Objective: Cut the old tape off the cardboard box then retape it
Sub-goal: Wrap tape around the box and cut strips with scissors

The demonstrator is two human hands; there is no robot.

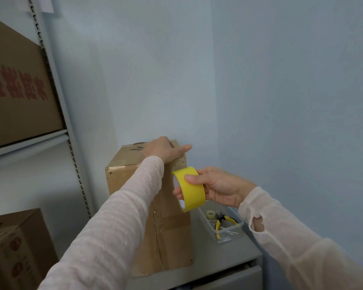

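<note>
Up against the blue wall [281, 80], my left hand [166, 150] lies flat atop the box [172, 231] on the grey cabinet [235, 260], right hand [218, 187] gripping yellow tape [192, 189] at its edge.

- Large cardboard box on shelf [17, 91], upper left: big red printed characters across its side; blurred, cannot be read.
- Lower-left cardboard box [15, 248]: round red marks on its side, illegible.
- Upright box [172, 227] top: dark scribbled marks, unreadable.
- Nothing legible anywhere else.
</note>
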